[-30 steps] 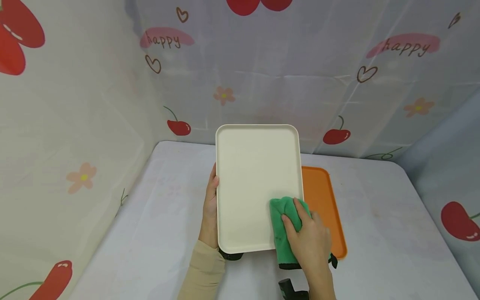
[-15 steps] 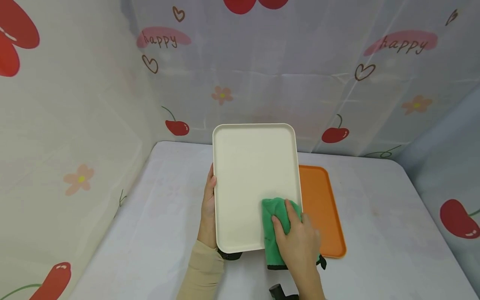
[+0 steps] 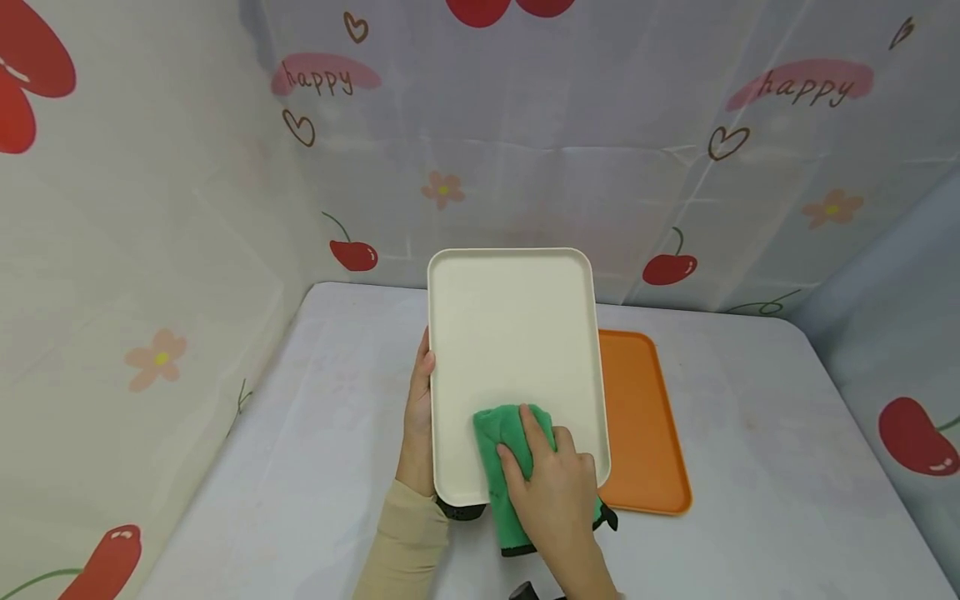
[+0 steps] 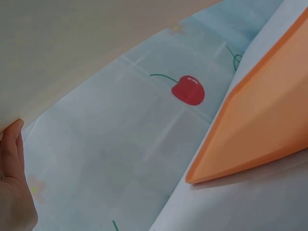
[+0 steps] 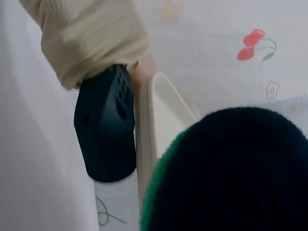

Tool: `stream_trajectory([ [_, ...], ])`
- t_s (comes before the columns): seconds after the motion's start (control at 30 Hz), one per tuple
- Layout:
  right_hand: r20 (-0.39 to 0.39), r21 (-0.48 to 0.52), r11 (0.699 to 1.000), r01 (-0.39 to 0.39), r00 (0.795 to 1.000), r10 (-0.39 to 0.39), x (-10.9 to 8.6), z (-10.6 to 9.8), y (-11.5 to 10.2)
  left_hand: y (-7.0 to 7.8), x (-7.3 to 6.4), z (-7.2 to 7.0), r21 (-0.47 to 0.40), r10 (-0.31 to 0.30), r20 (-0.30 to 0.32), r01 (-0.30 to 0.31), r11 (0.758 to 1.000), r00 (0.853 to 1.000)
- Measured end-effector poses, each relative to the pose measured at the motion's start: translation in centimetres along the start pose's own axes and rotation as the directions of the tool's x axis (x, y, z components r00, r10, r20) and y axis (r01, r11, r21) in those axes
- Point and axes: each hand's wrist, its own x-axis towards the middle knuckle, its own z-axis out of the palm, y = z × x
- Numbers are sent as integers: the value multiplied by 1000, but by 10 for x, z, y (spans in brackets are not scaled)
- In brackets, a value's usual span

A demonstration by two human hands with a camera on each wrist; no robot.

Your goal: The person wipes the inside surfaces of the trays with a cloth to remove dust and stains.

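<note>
A cream rectangular tray [image 3: 513, 333] is held up and tilted over the table. My left hand [image 3: 417, 417] grips its left edge, thumb at the rim and the other fingers mostly hidden behind. In the left wrist view, the fingers of that hand [image 4: 13, 178] meet the tray's shaded underside [image 4: 77, 48]. Against the lower part of the tray's face, my right hand [image 3: 555, 492] holds a folded green cloth [image 3: 491, 433] with dark trim, which hangs past the bottom rim. The cloth [image 5: 161, 180] looms dark and close in the right wrist view, overlapping the tray [image 5: 168, 115].
An orange tray [image 3: 645, 425] lies on the white-covered table [image 3: 765, 450], partly behind the cream one. Printed curtains [image 3: 525, 108] enclose the back and sides. A black device [image 5: 106, 130] sits at the left wrist, beside the beige sleeve [image 5: 96, 38].
My right hand has moved left and slightly down with the green cloth, from the tray's lower right edge toward its lower middle. The left hand and cream tray have hardly moved.
</note>
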Motion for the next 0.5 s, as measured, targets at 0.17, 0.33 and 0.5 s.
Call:
stream_trajectory([
  [0.17,-3,-1,997,74,997,-74,-2,4,-14,0,-1,5,55,-17,-35,19,998,999],
  [0.33,-14,-24,988,155,988,-155,-6,10,-29,2,-2,11,68,-48,-51,51,996,998],
  [0.5,-31,-45,978,204,978,-205,-9,12,-37,6,-3,19,46,-72,-41,74,996,997],
])
